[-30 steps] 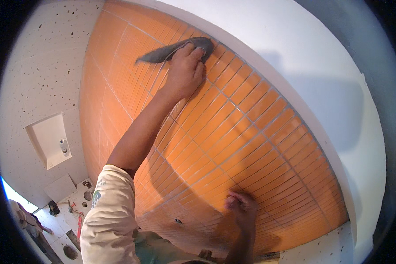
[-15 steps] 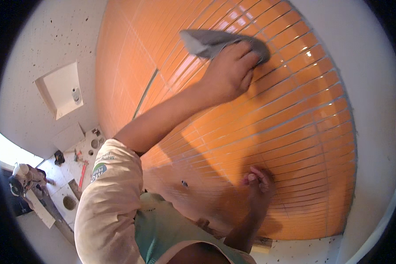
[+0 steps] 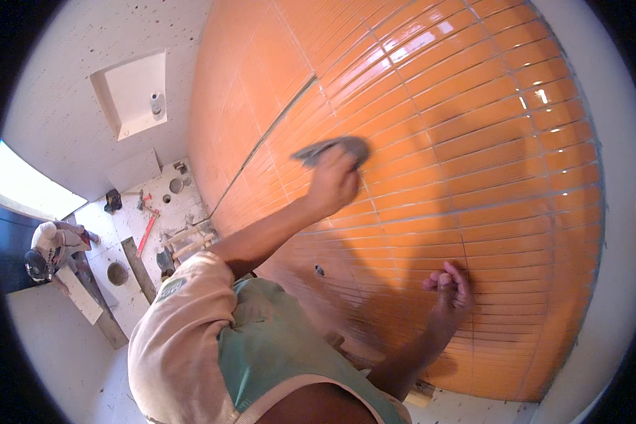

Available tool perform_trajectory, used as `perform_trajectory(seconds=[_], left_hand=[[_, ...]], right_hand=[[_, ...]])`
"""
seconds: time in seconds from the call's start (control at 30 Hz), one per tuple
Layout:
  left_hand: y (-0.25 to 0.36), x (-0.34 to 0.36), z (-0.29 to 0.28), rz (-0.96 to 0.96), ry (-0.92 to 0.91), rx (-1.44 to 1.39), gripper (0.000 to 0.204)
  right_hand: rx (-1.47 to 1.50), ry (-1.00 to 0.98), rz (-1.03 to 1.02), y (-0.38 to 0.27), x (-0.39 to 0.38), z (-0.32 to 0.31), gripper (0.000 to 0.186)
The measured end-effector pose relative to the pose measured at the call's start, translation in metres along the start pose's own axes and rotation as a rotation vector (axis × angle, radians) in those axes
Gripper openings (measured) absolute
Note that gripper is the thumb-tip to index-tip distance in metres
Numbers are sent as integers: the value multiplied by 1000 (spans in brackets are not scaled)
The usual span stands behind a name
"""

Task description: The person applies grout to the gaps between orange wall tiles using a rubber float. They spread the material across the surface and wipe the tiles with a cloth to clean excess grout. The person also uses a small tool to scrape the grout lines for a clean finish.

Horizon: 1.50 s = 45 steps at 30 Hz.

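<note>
A grey cloth is bunched in my left hand, against a wall of narrow orange tiles crossed by pale grout lines, with glossy reflections higher up. Its fingers are closed round the cloth and slightly blurred. Lower on the right, my right hand is at the tiles with loosely bent, parted fingers and nothing visible in them. A long dark slot runs through the tiles left of the cloth.
A speckled white wall with a recessed niche holds a small bottle. Down at left, a co-worker bends over a pale board, near a red tool, round holes and bright opening. A white edge borders the tiles at right.
My left hand and the cloth have moved down the tiled wall from near its upper edge. The view has also shifted, showing more of the co-worker and the tiles.
</note>
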<state>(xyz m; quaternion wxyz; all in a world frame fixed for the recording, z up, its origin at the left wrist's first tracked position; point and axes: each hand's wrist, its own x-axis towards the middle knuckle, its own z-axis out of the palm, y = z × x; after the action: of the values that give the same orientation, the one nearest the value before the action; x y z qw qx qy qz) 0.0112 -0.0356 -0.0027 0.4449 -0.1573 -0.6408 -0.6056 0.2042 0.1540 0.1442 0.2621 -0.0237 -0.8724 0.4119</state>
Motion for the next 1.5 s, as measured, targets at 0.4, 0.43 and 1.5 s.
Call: perform_trajectory(seconds=[0.4,0.43,1.5], left_hand=[[-58,-100,-21,-378,-35,122,25],[-62,-102,-20,-445,-67,124,24],[12,-19,-6,145,-129,-64,12]], right_hand=[[8,-47,-13,-10,1,-4,21],[5,-39,-9,-10,1,-4,21],[34,-41,18,0,4,-8,19]])
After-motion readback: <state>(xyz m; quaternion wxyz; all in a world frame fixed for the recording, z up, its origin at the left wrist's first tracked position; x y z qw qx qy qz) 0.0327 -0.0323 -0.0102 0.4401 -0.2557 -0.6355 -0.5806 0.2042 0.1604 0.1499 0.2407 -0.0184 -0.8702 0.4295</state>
